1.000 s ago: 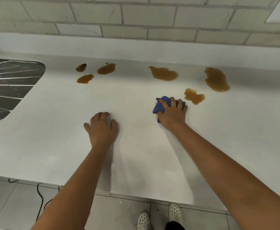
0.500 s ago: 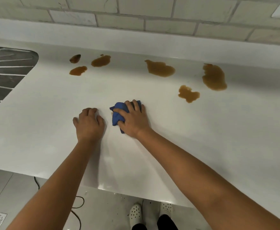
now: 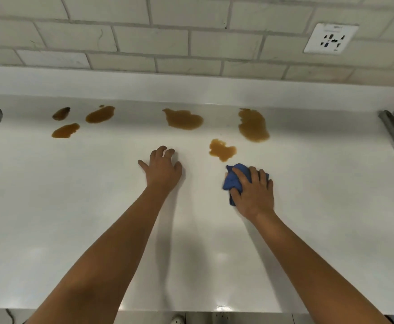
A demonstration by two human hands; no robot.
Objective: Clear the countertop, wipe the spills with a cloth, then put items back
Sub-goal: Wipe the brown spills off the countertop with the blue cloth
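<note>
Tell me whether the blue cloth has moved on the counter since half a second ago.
Yes. The blue cloth, under the right hand, slid right: it was left of the small brown spill and now lies just below it.

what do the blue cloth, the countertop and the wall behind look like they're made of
Blue cloth: soft fabric, perhaps microfiber; it bunches under the right hand. Countertop: smooth white solid surface or stone, semi-gloss, given the light glints near its front edge. Wall: off-white brick-pattern tiles, probably ceramic, with grey grout lines.
</note>
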